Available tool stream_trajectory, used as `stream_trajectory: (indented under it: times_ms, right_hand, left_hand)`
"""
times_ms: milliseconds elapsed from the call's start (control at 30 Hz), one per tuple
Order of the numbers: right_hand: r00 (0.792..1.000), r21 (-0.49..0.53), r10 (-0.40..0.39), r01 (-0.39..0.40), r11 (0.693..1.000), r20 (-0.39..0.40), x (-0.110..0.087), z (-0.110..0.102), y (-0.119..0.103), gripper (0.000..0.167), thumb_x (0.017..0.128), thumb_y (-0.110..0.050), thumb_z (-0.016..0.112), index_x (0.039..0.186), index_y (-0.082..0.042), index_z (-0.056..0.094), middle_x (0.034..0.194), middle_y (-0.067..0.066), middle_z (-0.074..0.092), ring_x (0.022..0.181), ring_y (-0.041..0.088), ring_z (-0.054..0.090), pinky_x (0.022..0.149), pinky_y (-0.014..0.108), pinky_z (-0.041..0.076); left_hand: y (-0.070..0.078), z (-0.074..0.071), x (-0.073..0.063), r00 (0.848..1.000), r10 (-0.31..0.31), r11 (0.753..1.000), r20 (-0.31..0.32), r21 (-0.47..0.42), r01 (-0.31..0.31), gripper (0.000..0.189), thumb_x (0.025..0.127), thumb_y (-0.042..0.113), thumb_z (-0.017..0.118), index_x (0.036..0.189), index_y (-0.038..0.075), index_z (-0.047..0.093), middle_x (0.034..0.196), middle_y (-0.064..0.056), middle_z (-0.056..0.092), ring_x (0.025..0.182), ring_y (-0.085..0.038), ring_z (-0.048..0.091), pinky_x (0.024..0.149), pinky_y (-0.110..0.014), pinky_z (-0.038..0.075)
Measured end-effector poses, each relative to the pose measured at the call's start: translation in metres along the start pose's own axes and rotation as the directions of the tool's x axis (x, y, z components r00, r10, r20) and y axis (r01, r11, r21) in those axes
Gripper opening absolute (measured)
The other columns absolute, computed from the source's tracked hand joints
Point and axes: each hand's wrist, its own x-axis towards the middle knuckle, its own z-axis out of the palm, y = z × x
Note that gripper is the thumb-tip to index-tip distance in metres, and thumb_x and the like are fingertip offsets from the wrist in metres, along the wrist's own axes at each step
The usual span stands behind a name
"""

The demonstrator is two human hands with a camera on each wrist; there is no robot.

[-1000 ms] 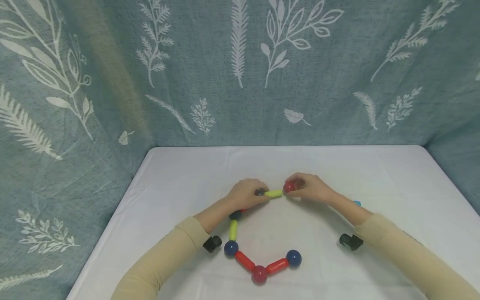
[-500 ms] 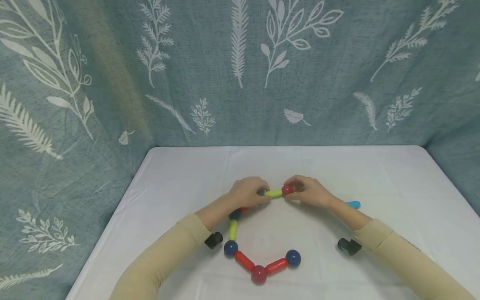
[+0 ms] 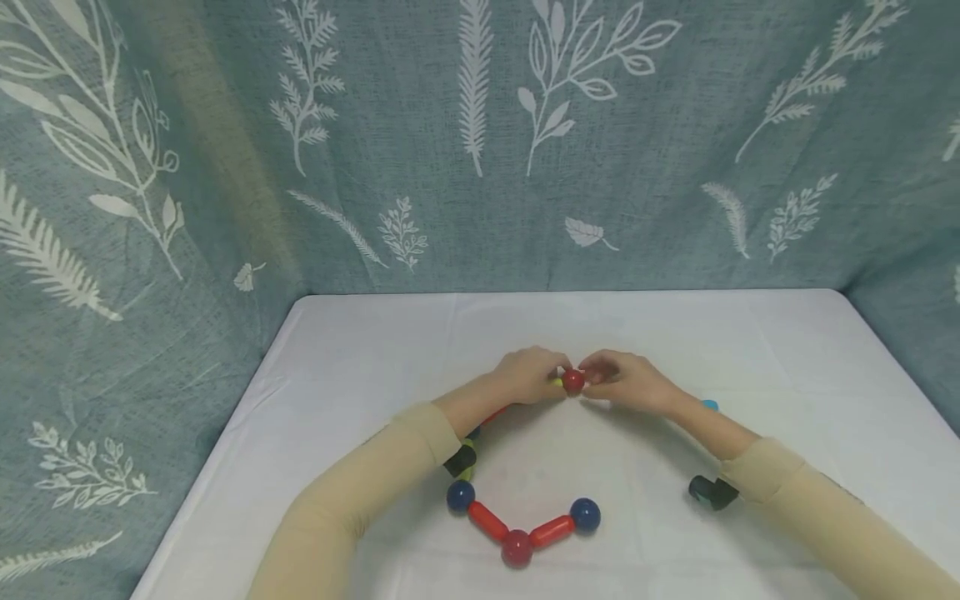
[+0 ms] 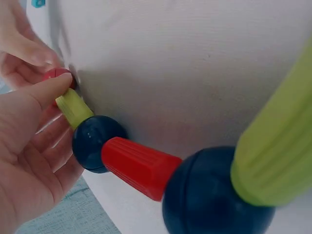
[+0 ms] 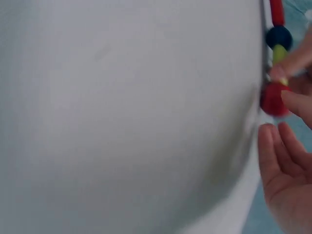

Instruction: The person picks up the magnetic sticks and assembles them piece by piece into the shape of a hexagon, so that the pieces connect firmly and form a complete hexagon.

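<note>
My left hand [image 3: 531, 375] pinches a yellow-green building rod [image 4: 74, 108], thumb and fingers close to its red ball [image 3: 573, 382]. My right hand [image 3: 626, 382] is just right of that ball, fingers loosely bent; in the right wrist view its thumb and fingers lie beside the ball, and whether a fingertip still touches it is unclear. From the rod's other end the chain runs on through a dark blue ball [image 4: 97, 143], a red rod [image 4: 141, 165], another dark blue ball [image 4: 214, 192] and a second yellow-green rod [image 4: 278, 126].
The chain curves toward the front through a blue ball [image 3: 461, 497], red rods, a red ball [image 3: 517, 548] and a blue end ball [image 3: 585, 516] on the white table [image 3: 652, 542]. A light blue piece [image 3: 709, 405] shows behind the right forearm. A patterned curtain [image 3: 450, 208] borders the table.
The right hand brought the red ball left onto the yellow-green rod's end, then its fingers loosened. The left hand slid right from the dark blue ball along the rod.
</note>
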Motion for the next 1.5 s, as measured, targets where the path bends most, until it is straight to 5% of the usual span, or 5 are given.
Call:
stream_trajectory:
  times_ms: [300,500,800,1267,1500]
  right_hand:
    - [0.998,-0.193,-0.014,0.027,0.981,0.068,-0.061,-0.065,0.022,0.036,0.087,-0.021,0.074,0.115,-0.002,0.064,0.114,0.012,0.065,0.106,0.034,0.058,0.089,0.049,0.049]
    - [0.998,-0.255,0.044,-0.03,0.967,0.052,-0.086,-0.069,0.042,0.027,0.083,-0.018,0.077,0.105,-0.005,0.067,0.1,0.002,0.065,0.091,0.022,0.06,0.078,0.041,0.051]
    - [0.996,-0.204,-0.082,0.07,0.976,-0.047,-0.045,-0.028,0.021,0.019,0.087,-0.018,0.074,0.101,-0.006,0.07,0.095,0.001,0.069,0.089,0.022,0.065,0.077,0.038,0.054]
    - [0.999,-0.164,-0.043,0.038,0.986,-0.025,-0.017,-0.002,0.005,0.018,0.087,-0.017,0.073,0.101,-0.005,0.07,0.096,0.004,0.07,0.09,0.024,0.065,0.077,0.039,0.054]
    - [0.992,-0.192,-0.122,0.114,0.975,-0.032,-0.01,0.004,0.0,0.034,0.088,-0.02,0.072,0.115,-0.002,0.064,0.103,0.008,0.067,0.092,0.023,0.063,0.077,0.036,0.052]
  left_hand:
    - [0.001,0.002,-0.002,1.0,0.004,0.999,-0.021,-0.033,-0.004,0.037,0.092,0.03,0.068,0.126,0.016,0.062,0.114,-0.003,0.067,0.105,-0.018,0.059,0.086,-0.034,0.049]
    - [0.001,0.006,-0.002,0.999,0.0,0.999,-0.045,-0.049,-0.003,0.037,0.091,0.029,0.07,0.125,0.017,0.063,0.112,-0.002,0.067,0.103,-0.018,0.06,0.086,-0.032,0.049]
    - [0.001,0.007,-0.002,0.999,0.002,0.999,-0.049,-0.04,-0.004,0.036,0.091,0.03,0.069,0.125,0.019,0.063,0.111,-0.002,0.068,0.101,-0.017,0.06,0.084,-0.033,0.049]
    - [0.005,0.006,-0.005,0.999,0.006,0.999,-0.05,-0.044,-0.008,0.037,0.093,0.031,0.067,0.128,0.019,0.062,0.113,-0.003,0.068,0.104,-0.019,0.062,0.084,-0.034,0.05]
    - [0.022,0.005,-0.026,0.982,0.082,0.992,-0.168,0.109,-0.064,0.042,0.091,0.037,0.068,0.122,0.01,0.062,0.112,-0.003,0.063,0.1,-0.016,0.06,0.077,-0.027,0.052]
